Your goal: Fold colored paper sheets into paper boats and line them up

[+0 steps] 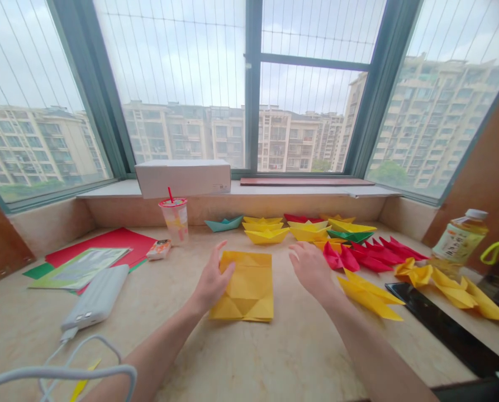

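Observation:
A creased yellow paper sheet [249,285], folded to a rough rectangle, lies flat on the counter in front of me. My left hand [213,279] is at its left edge, thumb over the paper and fingers stretched forward. To the right of the sheet, apart from it, my right hand [310,268] hovers or rests with fingers extended and nothing visible in them; part of its fingertips is blurred. Just beyond it stand folded yellow paper boats [266,237]. Pink folded paper pieces [372,255] lie beside my right hand, and a yellow folded piece [370,296] is near that wrist.
At left are a white power bank [96,298] with a cable [60,373], red paper sheets [107,245] and a plastic cup [175,220] with a straw. A bottle [461,237] and a black phone-like slab [437,329] are at right. A white box [184,178] sits on the windowsill.

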Available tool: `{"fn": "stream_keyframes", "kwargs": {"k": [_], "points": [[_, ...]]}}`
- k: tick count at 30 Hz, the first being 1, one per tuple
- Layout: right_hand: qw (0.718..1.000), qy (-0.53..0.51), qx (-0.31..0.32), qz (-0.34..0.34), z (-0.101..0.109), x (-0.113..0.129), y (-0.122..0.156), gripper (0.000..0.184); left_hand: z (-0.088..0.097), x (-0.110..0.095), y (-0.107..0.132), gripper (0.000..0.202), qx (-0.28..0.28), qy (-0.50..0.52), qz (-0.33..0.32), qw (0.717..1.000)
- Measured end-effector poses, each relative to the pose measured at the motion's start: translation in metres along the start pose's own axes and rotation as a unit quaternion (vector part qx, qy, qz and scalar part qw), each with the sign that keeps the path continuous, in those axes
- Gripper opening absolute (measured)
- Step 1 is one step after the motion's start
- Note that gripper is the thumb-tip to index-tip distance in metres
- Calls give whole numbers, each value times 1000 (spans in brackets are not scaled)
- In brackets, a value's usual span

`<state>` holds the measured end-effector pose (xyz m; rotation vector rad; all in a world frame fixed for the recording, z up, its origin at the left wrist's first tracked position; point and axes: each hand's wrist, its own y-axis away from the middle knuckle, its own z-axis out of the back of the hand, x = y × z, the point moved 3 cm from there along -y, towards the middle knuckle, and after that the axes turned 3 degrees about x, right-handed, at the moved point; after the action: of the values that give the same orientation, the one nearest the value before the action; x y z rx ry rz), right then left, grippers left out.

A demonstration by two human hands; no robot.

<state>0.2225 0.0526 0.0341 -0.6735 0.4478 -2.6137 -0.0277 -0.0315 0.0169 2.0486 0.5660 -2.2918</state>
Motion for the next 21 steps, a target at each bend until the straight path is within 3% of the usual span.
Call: {"fn": "stream_keyframes", "kwargs": {"k": [2,4,10,16,21], "points": [[989,131,26,-63,4,-18,-4,35,4,9,-2,75,-18,-42,0,999],[971,190,59,-130,7,-37,-7,37,6,15,-5,74,-33,-88,-11,995],[946,198,121,-227,10,-75,-17,23,5,10,-10,33,-44,-296,-147,943],[944,192,117,-240,8,-81,-18,19,2,0,-5,23,-11,-344,-181,921],[958,190,62,-207,15,-65,-15,29,-1,-6,-2,22,0,-333,-190,924]]}}
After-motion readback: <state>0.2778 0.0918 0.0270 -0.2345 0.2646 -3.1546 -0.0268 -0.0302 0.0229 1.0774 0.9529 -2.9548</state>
